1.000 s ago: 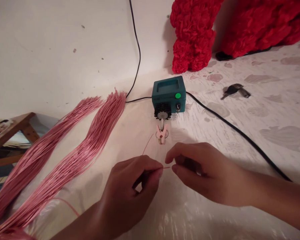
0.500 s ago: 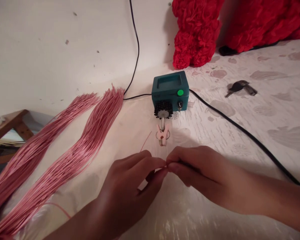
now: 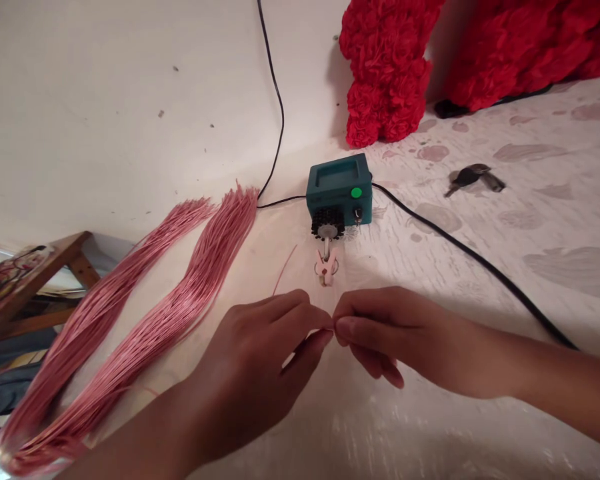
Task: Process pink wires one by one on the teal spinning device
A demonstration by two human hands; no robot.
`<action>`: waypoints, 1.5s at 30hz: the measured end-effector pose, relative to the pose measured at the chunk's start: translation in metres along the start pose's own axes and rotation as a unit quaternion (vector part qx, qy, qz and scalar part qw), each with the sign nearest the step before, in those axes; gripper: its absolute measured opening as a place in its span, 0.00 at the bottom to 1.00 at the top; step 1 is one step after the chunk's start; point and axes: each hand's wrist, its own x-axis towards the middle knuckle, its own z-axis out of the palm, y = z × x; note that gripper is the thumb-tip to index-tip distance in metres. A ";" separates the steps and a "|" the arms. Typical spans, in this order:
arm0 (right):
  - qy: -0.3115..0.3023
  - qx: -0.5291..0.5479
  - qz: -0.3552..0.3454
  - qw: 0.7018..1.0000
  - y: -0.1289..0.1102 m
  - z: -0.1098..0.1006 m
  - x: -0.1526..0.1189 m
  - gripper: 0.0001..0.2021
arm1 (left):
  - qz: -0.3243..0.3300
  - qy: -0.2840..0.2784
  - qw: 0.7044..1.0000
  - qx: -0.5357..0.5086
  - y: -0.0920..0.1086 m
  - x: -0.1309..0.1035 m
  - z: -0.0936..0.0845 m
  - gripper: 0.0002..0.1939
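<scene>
My left hand [image 3: 260, 367] and my right hand [image 3: 405, 333] meet fingertip to fingertip in front of a pink clip [image 3: 325, 268]. Both are pinched on a pink cord, of which one thin end [image 3: 285, 269] sticks up beyond my left hand; between the fingertips it is barely visible. The clip hangs on a metal shaft at the front of a teal box [image 3: 340, 187] with a green button and a black toothed wheel. Nothing shows in the clip's jaws. To the left lies a long looped bundle of pink cords [image 3: 180, 300].
Black cables [image 3: 460, 243] run from the box to the right and up the wall. Keys [image 3: 475, 177] lie at the right. Red rose-covered shapes [image 3: 387, 73] stand at the back. A wooden frame [image 3: 67, 257] is beyond the table's left side.
The view has shifted a little, showing more of the bundle's lower loop. My right hand's lower fingers have spread down slightly, while both pinches stay together.
</scene>
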 end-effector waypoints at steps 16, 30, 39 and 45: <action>0.080 0.048 -0.033 0.995 0.006 -0.003 0.005 0.09 | -0.220 0.013 0.970 -0.101 -0.001 0.004 -0.016 0.10; 0.172 -0.053 -0.082 0.980 0.010 0.002 0.002 0.12 | -0.190 -0.047 0.980 0.023 0.008 0.001 -0.031 0.10; 0.248 -0.280 -0.309 0.874 0.021 0.015 -0.001 0.13 | -0.164 -0.130 0.975 0.072 0.017 0.002 -0.028 0.10; 0.235 -0.357 -0.368 0.825 0.015 0.022 -0.007 0.24 | -0.152 -0.113 0.979 0.075 0.016 -0.003 -0.025 0.11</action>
